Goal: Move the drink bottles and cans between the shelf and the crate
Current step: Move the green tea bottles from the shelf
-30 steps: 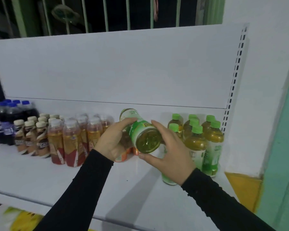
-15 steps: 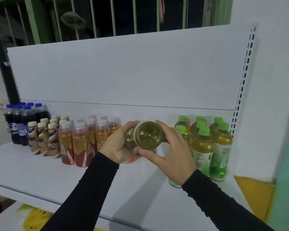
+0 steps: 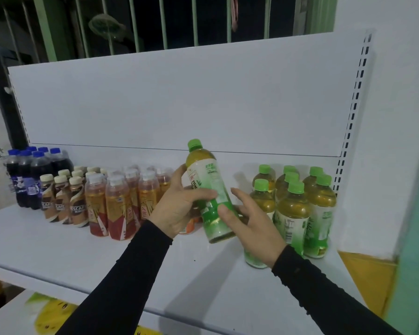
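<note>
White metal shelf (image 3: 58, 250) – rows of bottles at back. Green-capped tea bottles cluster (image 3: 298, 209) at right, red-label amber bottles (image 3: 116, 206) left of centre. Left hand (image 3: 177, 209) fingers clamped on green-capped plastic tea bottle (image 3: 209, 189), held near upright above shelf, cap up. Right hand (image 3: 252, 226) – fingers apart, thumb touching bottle's lower part.

Left hand (image 3: 177, 209) grips a green-capped tea bottle (image 3: 209, 189) nearly upright above the white shelf (image 3: 82, 257) — right hand's (image 3: 252, 221) thumb touching its lower label.
</note>
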A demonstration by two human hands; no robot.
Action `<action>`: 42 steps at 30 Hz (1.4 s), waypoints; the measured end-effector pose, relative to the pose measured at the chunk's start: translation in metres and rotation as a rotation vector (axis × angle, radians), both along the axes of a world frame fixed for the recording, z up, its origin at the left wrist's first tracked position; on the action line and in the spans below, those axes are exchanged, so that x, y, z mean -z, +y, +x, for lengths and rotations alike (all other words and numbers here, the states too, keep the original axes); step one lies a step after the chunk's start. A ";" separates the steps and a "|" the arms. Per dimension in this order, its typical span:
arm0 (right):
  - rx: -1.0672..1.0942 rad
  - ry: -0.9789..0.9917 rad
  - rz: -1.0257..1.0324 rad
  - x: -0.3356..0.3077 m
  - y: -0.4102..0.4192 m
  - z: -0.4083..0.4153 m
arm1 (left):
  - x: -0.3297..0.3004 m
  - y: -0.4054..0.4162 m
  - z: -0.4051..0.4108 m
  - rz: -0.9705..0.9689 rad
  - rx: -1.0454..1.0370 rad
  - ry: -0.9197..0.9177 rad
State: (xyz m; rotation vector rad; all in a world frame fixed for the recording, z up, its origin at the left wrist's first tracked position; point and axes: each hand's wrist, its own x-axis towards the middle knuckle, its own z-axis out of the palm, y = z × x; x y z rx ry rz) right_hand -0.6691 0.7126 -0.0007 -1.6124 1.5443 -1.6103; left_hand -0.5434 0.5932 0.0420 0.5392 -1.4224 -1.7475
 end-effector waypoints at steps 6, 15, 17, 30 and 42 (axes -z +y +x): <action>-0.003 0.014 0.039 0.009 -0.015 -0.013 | 0.002 0.010 0.003 -0.202 0.093 0.045; 0.125 0.079 0.056 0.055 -0.030 -0.011 | 0.002 0.008 0.026 -0.654 0.124 -0.040; 0.156 0.074 0.030 0.059 -0.033 -0.009 | 0.007 0.010 0.030 -0.678 0.167 -0.058; 0.181 0.048 -0.005 0.071 -0.044 -0.008 | 0.015 0.006 0.035 -0.810 0.146 -0.102; 0.119 0.246 0.083 0.066 -0.019 -0.019 | -0.004 -0.019 0.009 -0.730 -0.020 -0.162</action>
